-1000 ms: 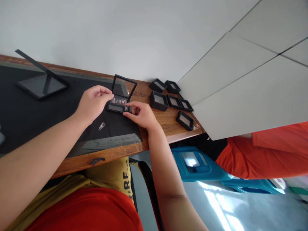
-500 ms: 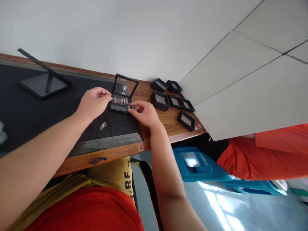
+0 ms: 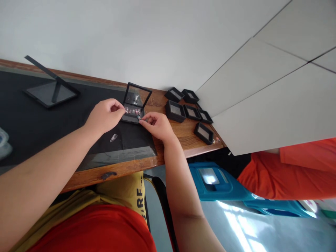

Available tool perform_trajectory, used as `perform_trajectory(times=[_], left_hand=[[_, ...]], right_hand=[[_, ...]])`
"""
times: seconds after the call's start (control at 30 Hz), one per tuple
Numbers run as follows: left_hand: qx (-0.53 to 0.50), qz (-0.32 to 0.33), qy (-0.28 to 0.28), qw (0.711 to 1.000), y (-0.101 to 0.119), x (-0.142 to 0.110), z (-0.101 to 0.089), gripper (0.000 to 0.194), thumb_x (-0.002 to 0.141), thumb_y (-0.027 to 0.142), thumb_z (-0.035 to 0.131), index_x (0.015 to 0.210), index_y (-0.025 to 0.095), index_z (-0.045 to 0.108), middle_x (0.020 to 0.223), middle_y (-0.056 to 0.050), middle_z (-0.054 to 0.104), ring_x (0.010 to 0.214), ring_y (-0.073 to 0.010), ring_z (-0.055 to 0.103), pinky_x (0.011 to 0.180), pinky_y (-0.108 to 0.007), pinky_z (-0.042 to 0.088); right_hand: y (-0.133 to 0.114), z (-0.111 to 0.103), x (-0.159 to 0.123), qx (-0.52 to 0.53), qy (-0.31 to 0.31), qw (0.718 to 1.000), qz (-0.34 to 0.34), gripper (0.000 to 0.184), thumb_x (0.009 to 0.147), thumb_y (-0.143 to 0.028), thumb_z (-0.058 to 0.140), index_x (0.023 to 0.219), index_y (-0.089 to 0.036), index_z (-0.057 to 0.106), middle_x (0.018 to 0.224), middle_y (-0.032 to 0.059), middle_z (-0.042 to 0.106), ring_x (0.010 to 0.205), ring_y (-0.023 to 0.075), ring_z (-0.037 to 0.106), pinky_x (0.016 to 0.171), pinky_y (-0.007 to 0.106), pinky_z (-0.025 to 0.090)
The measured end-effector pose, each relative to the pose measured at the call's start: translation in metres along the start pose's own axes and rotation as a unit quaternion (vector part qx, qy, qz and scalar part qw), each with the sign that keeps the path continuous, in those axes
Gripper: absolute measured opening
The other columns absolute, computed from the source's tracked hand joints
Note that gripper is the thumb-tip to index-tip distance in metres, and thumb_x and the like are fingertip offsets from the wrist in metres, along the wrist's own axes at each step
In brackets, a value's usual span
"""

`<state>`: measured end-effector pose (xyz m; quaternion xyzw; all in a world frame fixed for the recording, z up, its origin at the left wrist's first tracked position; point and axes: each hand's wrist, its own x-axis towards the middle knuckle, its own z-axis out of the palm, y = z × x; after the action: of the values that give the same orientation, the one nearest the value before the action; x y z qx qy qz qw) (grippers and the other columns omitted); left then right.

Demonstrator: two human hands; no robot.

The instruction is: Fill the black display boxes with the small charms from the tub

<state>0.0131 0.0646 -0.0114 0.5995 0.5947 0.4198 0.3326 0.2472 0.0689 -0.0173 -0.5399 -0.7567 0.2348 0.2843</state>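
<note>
Pinching thumb and fingertip together with left hand [image 3: 103, 114], at left side of small black case [image 3: 130, 117], lid up. Reaching to its right front corner with right hand [image 3: 158, 126], thumb and forefinger close together; cannot tell whether gripping anything. Noted inside: a row of pink pieces [image 3: 133, 111], too small to count. Positioned on black mat [image 3: 65, 120], near its right edge, well apart from one larger open case [image 3: 51, 94]. Counted: one clear teardrop-shaped piece [image 3: 113, 138] in front, near mat's taped edge; at least six black boxes [image 3: 175, 109] on bare wood [image 3: 180, 134], clustered toward table's right end. Legible: "RF" on yellow cloth [image 3: 132, 182], remainder unclear. Seen at far right: person's orange sleeve [image 3: 309, 150].
</note>
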Motion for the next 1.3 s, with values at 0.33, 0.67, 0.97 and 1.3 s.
perform_trajectory(times=[0.33,0.67,0.97,1.3], left_hand=[[-0.038,-0.032,-0.018,0.999,-0.0038,0.0045,0.0029,0.013,0.078,0.036,0.070,0.081,0.024,0.075,0.078,-0.004,0.071,0.072,-0.0227,0.058,0.071,-0.035,0.044],[-0.011,-0.011,-0.023,1.000,-0.0019,0.0000,0.0017,0.010,0.078,0.035,0.071,0.078,0.026,0.075,0.076,-0.004,0.070,0.072,-0.0237,0.059,0.072,-0.035,0.045],[0.016,-0.009,-0.035,0.999,-0.0011,-0.0009,0.0012,0.012,0.080,0.035,0.070,0.083,0.025,0.076,0.085,-0.006,0.073,0.078,-0.0248,0.062,0.076,-0.036,0.049],[0.044,0.005,-0.045,0.998,0.0004,-0.0028,0.0013,0.016,0.083,0.035,0.068,0.090,0.024,0.077,0.094,-0.007,0.077,0.084,-0.0261,0.066,0.080,-0.037,0.050]], right_hand=[[-0.0009,0.0019,-0.0006,0.018,0.013,0.999,-0.038,0.018,0.088,-0.035,0.076,0.089,-0.018,0.078,0.062,-0.0044,0.056,0.056,0.0095,0.045,0.057,0.026,0.035],[0.0038,0.0061,0.0002,0.017,0.001,0.999,-0.050,0.019,0.092,-0.033,0.074,0.099,-0.020,0.085,0.067,-0.0023,0.062,0.060,0.0105,0.050,0.062,0.027,0.037],[0.0013,0.0050,0.0018,0.000,0.002,0.999,-0.047,0.018,0.091,-0.032,0.074,0.098,-0.018,0.082,0.063,-0.0044,0.058,0.058,0.0099,0.048,0.061,0.026,0.037],[-0.0001,0.0083,0.0004,-0.012,0.013,0.998,-0.062,0.021,0.092,-0.030,0.072,0.104,-0.020,0.086,0.068,-0.0013,0.067,0.060,0.0110,0.052,0.063,0.027,0.038]])
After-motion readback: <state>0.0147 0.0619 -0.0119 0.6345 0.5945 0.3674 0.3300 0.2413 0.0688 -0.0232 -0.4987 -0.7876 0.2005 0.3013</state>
